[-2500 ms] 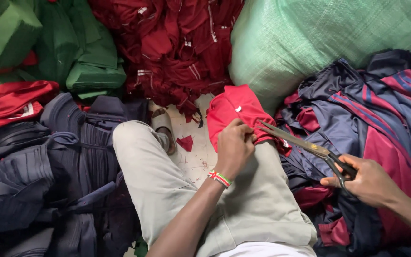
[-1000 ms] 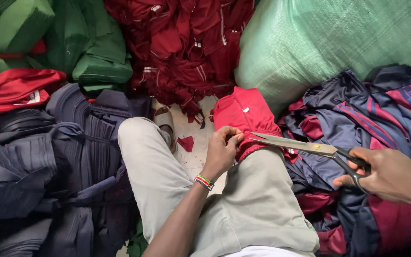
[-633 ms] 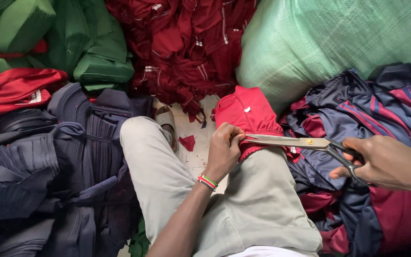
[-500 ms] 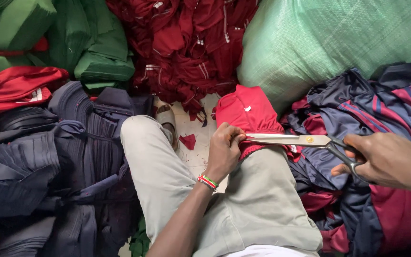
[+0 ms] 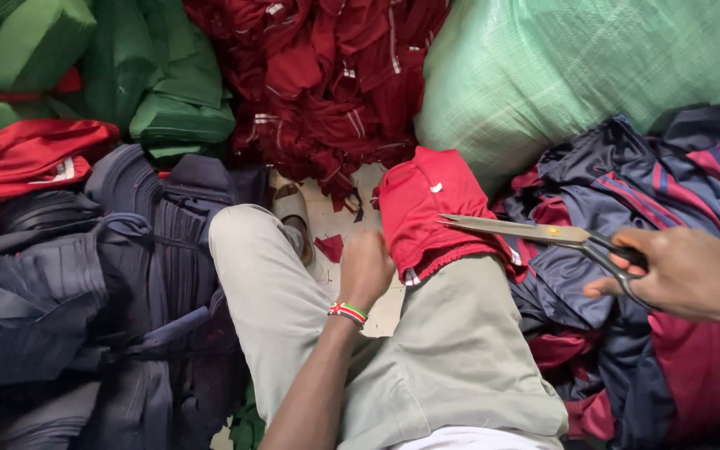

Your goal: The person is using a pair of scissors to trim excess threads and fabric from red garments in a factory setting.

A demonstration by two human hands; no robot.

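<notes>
The red sports garment (image 5: 423,212) is lying draped over the person's right knee, on the pale trouser leg (image 5: 452,350), with its striped hem hanging toward the lap. The left hand (image 5: 366,268) is pinching the garment's near edge, fingers closed on the cloth, a beaded wristband (image 5: 347,312) sitting on the wrist. The right hand (image 5: 687,273) is gripping the handles of a pair of large tailor's scissors (image 5: 543,235), the long blades lying nearly together and pointing left, the tip resting at the garment's right side. The fabric is looking thin, light and limp, so it is likely to fold and slide unless it is held taut near the hem, just beside the blades. Around the legs, piles of navy garments (image 5: 68,283), maroon garments (image 5: 327,75) and green garments (image 5: 168,92) are lying heaped, with a pale green woven sack (image 5: 577,67) behind.
</notes>
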